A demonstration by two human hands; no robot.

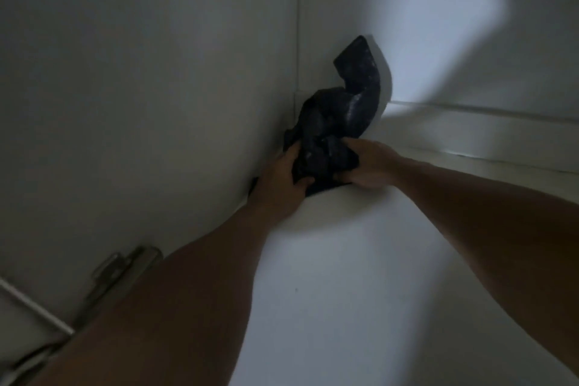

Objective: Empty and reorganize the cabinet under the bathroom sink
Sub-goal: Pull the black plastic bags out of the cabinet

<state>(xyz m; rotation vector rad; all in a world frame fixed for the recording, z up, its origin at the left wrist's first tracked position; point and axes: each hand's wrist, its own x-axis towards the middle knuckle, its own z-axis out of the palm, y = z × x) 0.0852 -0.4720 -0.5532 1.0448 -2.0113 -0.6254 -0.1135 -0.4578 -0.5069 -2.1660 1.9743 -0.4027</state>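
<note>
A metal hinge [125, 263] showed at the near left side wall of the cabinet. On the cabinet floor [338, 276], both forearms reached toward the far left corner. The left hand [282, 175] and right hand [363, 166] were each clenched on a dark crumpled cloth [329, 131] lying in that corner. Its long axis ran upward and slightly right, the free end pointing up the back wall [438, 25]. Risk judged: the trailing end could snag or drag, since only the lower bunch was held.

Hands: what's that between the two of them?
A crumpled black cloth, gripped by the left hand and right hand in the cabinet corner, seen in the head view.
</note>
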